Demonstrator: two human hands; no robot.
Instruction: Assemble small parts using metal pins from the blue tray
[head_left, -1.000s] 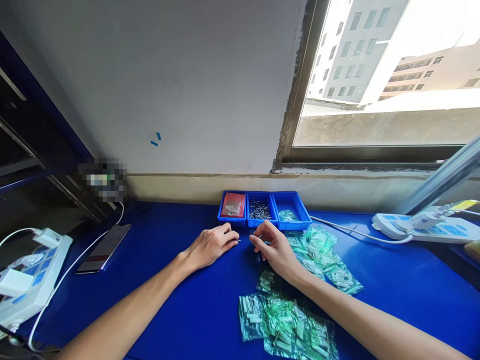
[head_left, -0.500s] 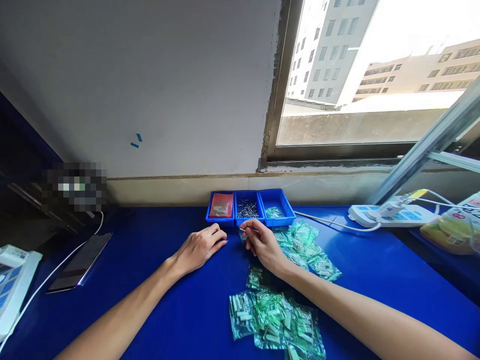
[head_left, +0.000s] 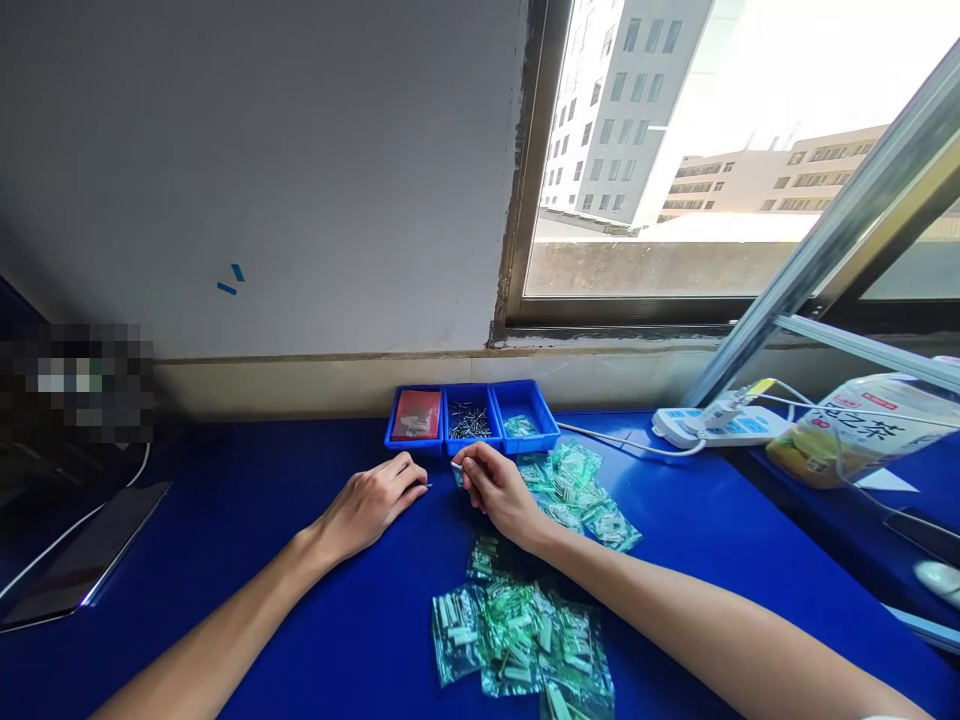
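Note:
My left hand rests on the blue tabletop, its thumb and fingers pinched together. Something tiny and pale shows at those fingertips, too small to name. My right hand is closed in a pinch around a small white stick-like piece, just in front of the blue bins. Green-tinted clear bags with white pieces inside lie beside and behind the right wrist. Nearer to me, below the right forearm, is another heap of such bags. A single bag lies between the heaps, partly shaded.
Three joined blue bins stand by the wall: one with a red packet, one with dark screws or nails, one with a green bag. A power strip, cables and a food package are right; a phone lies left.
The view has turned to the right, so everything appears farther left. Both hands keep nearly the same pose, and the white piece in my right fingers shows more clearly.

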